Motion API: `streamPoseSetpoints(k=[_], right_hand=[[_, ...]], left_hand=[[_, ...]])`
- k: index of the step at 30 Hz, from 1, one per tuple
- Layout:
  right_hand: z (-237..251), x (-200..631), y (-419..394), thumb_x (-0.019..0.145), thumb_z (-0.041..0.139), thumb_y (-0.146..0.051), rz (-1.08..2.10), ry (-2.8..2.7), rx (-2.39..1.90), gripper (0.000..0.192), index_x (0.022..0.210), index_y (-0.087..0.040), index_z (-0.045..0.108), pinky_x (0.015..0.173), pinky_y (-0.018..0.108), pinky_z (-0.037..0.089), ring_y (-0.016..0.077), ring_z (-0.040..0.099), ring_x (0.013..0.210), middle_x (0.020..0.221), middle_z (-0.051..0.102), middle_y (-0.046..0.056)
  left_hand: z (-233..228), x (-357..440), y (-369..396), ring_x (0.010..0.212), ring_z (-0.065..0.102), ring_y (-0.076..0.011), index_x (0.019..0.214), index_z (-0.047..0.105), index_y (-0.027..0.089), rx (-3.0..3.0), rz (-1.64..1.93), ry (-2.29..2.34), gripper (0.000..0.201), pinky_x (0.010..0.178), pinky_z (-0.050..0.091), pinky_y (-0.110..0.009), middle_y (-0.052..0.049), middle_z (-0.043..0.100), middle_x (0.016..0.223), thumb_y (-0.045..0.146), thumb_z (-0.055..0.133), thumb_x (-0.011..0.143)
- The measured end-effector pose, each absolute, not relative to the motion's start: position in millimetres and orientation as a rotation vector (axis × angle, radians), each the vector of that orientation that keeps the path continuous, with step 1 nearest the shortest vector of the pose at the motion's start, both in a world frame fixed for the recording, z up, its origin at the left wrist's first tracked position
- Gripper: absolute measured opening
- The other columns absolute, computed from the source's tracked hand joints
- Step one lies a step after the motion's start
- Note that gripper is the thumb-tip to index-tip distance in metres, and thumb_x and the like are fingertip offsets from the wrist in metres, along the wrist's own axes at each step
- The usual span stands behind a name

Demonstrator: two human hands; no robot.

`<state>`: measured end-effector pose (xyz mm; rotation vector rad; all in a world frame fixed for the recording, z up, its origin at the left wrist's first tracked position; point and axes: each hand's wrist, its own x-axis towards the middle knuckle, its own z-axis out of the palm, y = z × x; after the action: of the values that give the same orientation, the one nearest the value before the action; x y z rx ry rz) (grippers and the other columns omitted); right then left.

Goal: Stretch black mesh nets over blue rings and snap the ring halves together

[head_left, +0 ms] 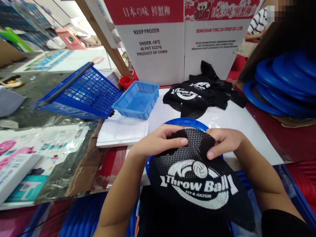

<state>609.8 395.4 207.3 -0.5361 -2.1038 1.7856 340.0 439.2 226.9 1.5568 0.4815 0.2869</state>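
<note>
Head view: black mesh cover (197, 177) printed "Throw Ball", at the near edge of the white table (247, 131), stretched over a blue ring (182, 122) mostly hidden beneath it. Left hand (158, 141) and right hand (223, 141), a little apart, each pinch the cover's far edge. Spare black covers (197, 95) lie by the far edge; a small blue tray (137, 100) sits at the far left corner. Stacked blue rings (283, 85) at right, cut off by the frame. Cardboard cartons (182, 39) stand behind.

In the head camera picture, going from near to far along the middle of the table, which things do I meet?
Black mesh cover held by left hand and right hand → blue ring → pile of black mesh covers → white carton.
</note>
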Motion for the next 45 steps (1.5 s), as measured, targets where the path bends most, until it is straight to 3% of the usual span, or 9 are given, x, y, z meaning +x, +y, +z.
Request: streamPoseSetpoints(k=[4,8,13,18,26,30,36,41,45], right_hand=[[207.1,613.6,405.3,0.100,0.067,-0.046,1.727,-2.261,-1.280,0.032,0.084,-0.018,0.071,0.054,0.027,0.054,0.0148,0.066,0.054,0.070,0.074,0.001],[205.6,609.8,410.2,0.099,0.060,-0.031,1.544,-2.358,-1.689,0.018,0.083,-0.023,0.065,0.054,0.031,0.051,0.0174,0.061,0.047,0.052,0.062,-0.004],[204.7,599.1,407.7,0.102,0.055,-0.032,1.357,-2.477,-1.698,0.019,0.096,-0.024,0.071,0.054,0.032,0.044,0.0184,0.059,0.044,0.045,0.056,-0.006],[199.7,595.6,408.0,0.104,0.054,-0.031,0.817,-2.521,-1.722,0.025,0.101,-0.024,0.078,0.067,0.033,0.041,0.0195,0.063,0.066,0.075,0.073,0.002],[191.5,593.2,407.7,0.100,0.057,-0.025,0.576,-2.530,-1.678,0.022,0.099,-0.025,0.079,0.074,0.034,0.041,0.0255,0.068,0.090,0.099,0.077,0.006],[189.6,592.1,407.7,0.098,0.058,-0.020,0.617,-2.482,-1.594,0.021,0.097,-0.023,0.078,0.077,0.033,0.043,0.0241,0.067,0.092,0.100,0.076,0.006],[187.9,594.5,409.9,0.106,0.058,-0.036,0.616,-2.416,-1.583,0.031,0.083,-0.022,0.074,0.071,0.032,0.037,0.0203,0.063,0.079,0.085,0.073,0.004],[182.7,594.5,412.7,0.101,0.063,-0.028,0.565,-2.277,-1.731,0.019,0.090,-0.023,0.077,0.073,0.032,0.039,0.0216,0.067,0.084,0.090,0.078,0.004],[178.9,594.0,415.7,0.095,0.068,-0.024,0.679,-2.193,-1.805,0.010,0.099,-0.023,0.077,0.072,0.030,0.041,0.0188,0.066,0.076,0.084,0.077,0.001]], left_hand=[[203.6,348.2,459.3,0.086,0.067,-0.0221,0.090,0.073,0.018,2.076,0.229,0.738,0.027,0.082,0.051,-0.034,-0.005,0.076,0.091,0.043,0.067,0.097],[180.9,355.1,468.0,0.097,0.071,-0.0278,0.108,0.074,0.018,2.445,0.097,0.853,0.023,0.088,0.052,-0.038,-0.010,0.079,0.102,0.037,0.062,0.102],[176.2,363.1,466.1,0.102,0.074,-0.0310,0.115,0.071,0.017,2.681,-0.067,0.905,0.023,0.083,0.053,-0.037,-0.014,0.080,0.113,0.022,0.052,0.103],[178.5,364.2,466.7,0.099,0.074,-0.0307,0.118,0.070,0.016,2.750,-0.049,1.012,0.025,0.080,0.053,-0.036,-0.014,0.078,0.114,0.026,0.049,0.108],[168.2,362.5,473.0,0.102,0.070,-0.0255,0.106,0.073,0.019,2.557,0.270,0.839,0.016,0.090,0.053,-0.036,-0.010,0.074,0.114,0.020,0.058,0.101],[167.8,363.7,473.2,0.098,0.068,-0.0240,0.092,0.071,0.019,2.393,0.414,0.792,0.009,0.094,0.051,-0.037,-0.006,0.075,0.098,0.022,0.063,0.098],[163.4,364.8,473.1,0.084,0.067,-0.0217,0.091,0.066,0.019,2.335,0.419,0.960,0.011,0.080,0.050,-0.035,-0.005,0.075,0.090,0.022,0.061,0.100],[154.2,368.7,475.3,0.086,0.069,-0.0223,0.102,0.065,0.019,2.465,0.473,0.929,0.008,0.078,0.051,-0.034,-0.006,0.076,0.095,0.020,0.057,0.104],[150.4,371.4,476.5,0.093,0.071,-0.0256,0.111,0.068,0.017,2.796,0.314,0.742,0.022,0.081,0.053,-0.037,-0.010,0.075,0.103,0.019,0.047,0.110]])
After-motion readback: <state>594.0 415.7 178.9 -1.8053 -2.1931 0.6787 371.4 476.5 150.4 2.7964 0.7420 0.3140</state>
